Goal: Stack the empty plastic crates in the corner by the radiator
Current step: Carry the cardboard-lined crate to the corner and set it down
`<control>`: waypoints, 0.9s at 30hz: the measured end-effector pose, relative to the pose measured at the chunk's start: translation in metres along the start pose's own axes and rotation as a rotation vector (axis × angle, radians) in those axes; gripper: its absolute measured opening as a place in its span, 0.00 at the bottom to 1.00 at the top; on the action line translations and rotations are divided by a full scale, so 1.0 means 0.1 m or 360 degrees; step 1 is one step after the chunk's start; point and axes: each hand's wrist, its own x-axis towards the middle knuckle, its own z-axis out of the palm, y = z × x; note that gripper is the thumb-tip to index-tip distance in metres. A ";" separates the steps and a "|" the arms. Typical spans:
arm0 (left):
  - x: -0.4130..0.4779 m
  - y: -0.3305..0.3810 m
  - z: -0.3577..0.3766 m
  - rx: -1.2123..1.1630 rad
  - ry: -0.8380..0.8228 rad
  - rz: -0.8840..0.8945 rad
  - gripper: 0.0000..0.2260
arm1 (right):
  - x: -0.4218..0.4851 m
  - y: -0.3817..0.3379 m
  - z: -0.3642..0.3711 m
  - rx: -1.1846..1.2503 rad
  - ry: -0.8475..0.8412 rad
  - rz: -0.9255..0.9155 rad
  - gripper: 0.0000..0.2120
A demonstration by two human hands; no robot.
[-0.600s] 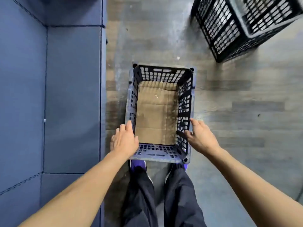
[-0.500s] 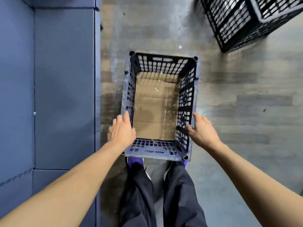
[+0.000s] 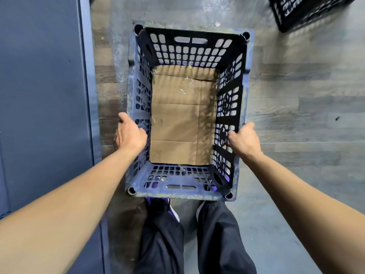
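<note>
Both hands have closed in from beside the rims. Left hand (image 3: 130,133) grips the left wall of the blue crate (image 3: 189,191), fingers curled over; right hand (image 3: 244,138) hooks the right wall. Crate sits before the feet. 2nd crate (image 3: 296,14), black, well apart at upper right. Judged: nothing stacked yet; radiator unseen.

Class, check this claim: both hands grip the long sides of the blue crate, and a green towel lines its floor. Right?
Not quite. The head view shows flat brown cardboard lining the floor, not a towel. The left hand and right hand do grip the long sides of the blue crate.
</note>
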 end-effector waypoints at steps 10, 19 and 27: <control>-0.21 0.22 -0.69 0.0106 0.0082 0.0031 0.12 | -0.17 -0.19 -0.69 -0.0171 0.0023 -0.0121 0.11; -1.23 0.74 -1.97 0.0047 0.0146 0.0049 0.07 | -0.95 -0.43 -2.18 -0.0188 0.0102 -0.0394 0.12; -2.39 1.29 -3.11 -0.0061 0.0348 0.0207 0.07 | -1.83 -0.57 -3.66 -0.0094 0.0203 -0.0557 0.13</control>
